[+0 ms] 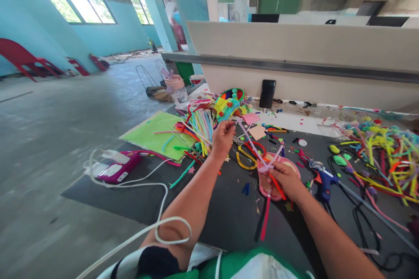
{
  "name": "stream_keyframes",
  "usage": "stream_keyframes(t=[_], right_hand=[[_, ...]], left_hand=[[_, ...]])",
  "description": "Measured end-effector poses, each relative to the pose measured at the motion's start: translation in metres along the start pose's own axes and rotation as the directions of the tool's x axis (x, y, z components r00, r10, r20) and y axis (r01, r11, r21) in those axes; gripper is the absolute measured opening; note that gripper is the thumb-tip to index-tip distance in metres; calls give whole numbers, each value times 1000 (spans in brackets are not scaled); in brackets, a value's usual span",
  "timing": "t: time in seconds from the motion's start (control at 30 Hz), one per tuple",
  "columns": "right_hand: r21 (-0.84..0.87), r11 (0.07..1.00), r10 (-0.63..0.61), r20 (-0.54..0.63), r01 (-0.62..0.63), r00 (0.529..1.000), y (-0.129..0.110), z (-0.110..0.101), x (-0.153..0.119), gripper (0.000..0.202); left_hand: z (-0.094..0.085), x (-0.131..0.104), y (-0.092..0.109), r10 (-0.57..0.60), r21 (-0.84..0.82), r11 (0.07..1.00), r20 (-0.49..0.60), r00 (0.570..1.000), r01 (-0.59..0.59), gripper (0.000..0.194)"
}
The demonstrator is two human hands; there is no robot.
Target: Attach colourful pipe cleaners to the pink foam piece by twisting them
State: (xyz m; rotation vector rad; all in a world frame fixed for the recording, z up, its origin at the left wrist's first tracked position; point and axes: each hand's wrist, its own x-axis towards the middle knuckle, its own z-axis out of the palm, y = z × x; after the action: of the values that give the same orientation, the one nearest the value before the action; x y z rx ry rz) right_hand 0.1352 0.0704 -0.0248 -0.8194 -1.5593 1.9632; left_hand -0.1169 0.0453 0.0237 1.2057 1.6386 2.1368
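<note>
A lilac pipe cleaner (251,143) stretches between my hands. The fingers of my left hand (223,138) pinch its upper end. Lower down, my right hand (287,178) grips it where lilac strands cross. An orange-red strip (277,186) hangs by the right fingers; whether they hold it too I cannot tell. Under that hand lies a pink-rimmed oval piece (266,188), partly hidden, with a red strip (266,219) running down from it. Yellow-handled scissors (246,160) rest between the hands, beside red-orange handles (258,148).
A blue glue gun (325,185) with black cable lies at the right, before a heap of coloured pipe cleaners (389,152). Left are a magenta power strip (121,168), white cord and green sheet (153,133). A phone (267,93) leans against the partition; a bottle (178,89) stands at back left.
</note>
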Motion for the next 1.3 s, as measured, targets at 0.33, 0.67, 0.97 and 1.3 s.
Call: stream_keyframes(t=[0.33, 0.67, 0.97, 1.3], right_hand=[[28, 1000, -6, -5, 6, 1000, -7, 4, -1, 25], [18, 1000, -2, 32, 2, 999, 2, -2, 1, 27], [179, 983, -35, -60, 45, 998, -2, -1, 2, 39], [239, 951, -140, -231, 196, 963, -6, -4, 5, 33]], left_hand=[[-5, -1, 4, -14, 102, 995, -28, 999, 17, 4], [-6, -2, 3, 44, 233, 971, 13, 999, -46, 7], [-2, -3, 10, 23, -150, 988, -161, 987, -48, 28], [45, -55, 4, -432, -177, 765, 573, 697, 619, 37]])
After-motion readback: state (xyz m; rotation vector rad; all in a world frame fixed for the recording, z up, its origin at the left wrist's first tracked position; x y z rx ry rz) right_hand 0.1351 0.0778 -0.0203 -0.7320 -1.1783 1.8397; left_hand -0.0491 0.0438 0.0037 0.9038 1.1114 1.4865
